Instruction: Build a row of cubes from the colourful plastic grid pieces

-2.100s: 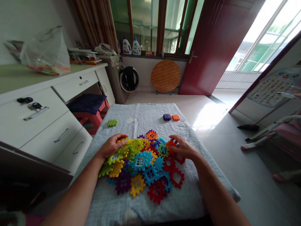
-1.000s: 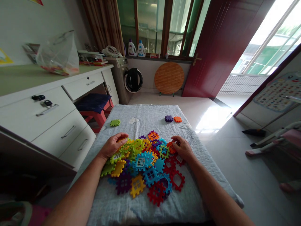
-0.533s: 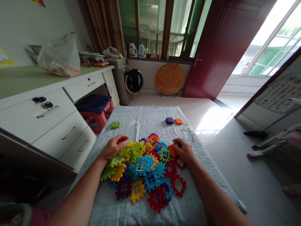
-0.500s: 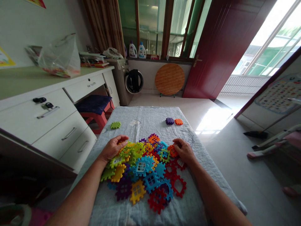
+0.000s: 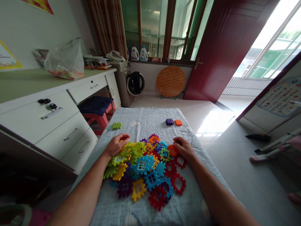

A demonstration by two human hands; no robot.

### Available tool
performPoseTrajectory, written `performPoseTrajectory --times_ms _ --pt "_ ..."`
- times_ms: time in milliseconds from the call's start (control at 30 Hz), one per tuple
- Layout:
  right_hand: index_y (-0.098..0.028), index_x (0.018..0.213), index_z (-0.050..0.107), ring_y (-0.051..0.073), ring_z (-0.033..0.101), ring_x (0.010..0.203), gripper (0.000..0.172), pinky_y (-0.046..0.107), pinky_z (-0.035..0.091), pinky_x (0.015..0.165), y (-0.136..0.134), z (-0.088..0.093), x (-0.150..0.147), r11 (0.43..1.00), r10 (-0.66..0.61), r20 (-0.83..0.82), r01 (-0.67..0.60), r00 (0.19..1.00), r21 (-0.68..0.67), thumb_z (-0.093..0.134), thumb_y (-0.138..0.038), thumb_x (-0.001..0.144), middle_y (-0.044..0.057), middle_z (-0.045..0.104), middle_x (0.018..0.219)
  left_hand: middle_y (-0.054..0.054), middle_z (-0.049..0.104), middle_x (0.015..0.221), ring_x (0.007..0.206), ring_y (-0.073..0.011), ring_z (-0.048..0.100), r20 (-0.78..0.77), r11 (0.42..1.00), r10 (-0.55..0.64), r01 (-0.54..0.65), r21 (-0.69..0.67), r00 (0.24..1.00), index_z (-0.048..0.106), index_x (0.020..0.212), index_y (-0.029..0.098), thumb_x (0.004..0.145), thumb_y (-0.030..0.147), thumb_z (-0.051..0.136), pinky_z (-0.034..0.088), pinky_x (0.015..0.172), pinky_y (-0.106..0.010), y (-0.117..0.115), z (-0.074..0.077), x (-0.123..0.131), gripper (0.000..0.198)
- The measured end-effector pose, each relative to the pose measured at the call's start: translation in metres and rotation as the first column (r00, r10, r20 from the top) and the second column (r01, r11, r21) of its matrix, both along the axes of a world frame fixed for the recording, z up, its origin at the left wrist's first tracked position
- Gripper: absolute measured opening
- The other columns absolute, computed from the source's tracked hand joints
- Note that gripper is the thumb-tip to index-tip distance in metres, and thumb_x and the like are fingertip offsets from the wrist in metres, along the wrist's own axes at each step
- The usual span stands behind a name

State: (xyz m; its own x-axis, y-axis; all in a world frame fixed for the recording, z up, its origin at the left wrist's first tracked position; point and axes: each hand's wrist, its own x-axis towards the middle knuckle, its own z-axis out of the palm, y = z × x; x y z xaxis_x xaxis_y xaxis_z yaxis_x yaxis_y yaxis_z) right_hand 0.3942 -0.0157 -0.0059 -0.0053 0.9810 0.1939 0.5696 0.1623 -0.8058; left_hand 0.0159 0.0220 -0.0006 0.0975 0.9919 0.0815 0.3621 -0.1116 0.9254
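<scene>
A heap of coloured interlocking plastic tiles lies on a table covered with a pale blue cloth. My left hand rests on the heap's left edge, its fingers loosely curved over yellow and green tiles. At the heap's right edge my right hand has its fingers curled in on an orange tile. Red tiles lie just below that hand.
A lone green tile lies far left on the cloth; a purple tile and an orange one lie far right. White drawers and a red stool stand left. Open floor lies to the right.
My right hand's fingers, spread over the red tiles before, have drawn in around the orange tile. The left hand has stayed on the heap. The view has tilted up slightly.
</scene>
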Motion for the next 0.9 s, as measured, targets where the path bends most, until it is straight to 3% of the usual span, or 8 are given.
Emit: performPoseTrajectory --times_ms 267,900 --pt "-0.017 0.091 0.063 0.014 0.052 0.061 0.026 0.026 0.043 0.06 0.007 0.006 -0.001 1.0 0.011 -0.024 -0.012 1.0 -0.01 0.049 -0.028 0.072 -0.001 0.059 0.066 -0.009 0.068 0.098 0.095 -0.0249 0.062 0.009 1.0 -0.003 0.003 -0.002 1.0 0.065 0.096 0.015 0.067 0.05 0.068 0.046 0.093 -0.039 0.012 -0.002 0.001 0.046" --pt "-0.017 0.091 0.065 0.013 0.05 0.06 0.026 0.025 0.041 0.057 0.006 0.007 -0.002 1.0 -0.005 -0.049 0.004 0.999 -0.03 0.051 -0.031 0.074 -0.001 0.057 0.066 -0.007 0.069 0.095 0.09 -0.0229 0.063 0.019 1.0 0.02 -0.021 0.022 1.0 0.066 0.096 0.016 0.069 0.048 0.066 0.048 0.083 -0.034 0.009 -0.006 -0.002 0.042"
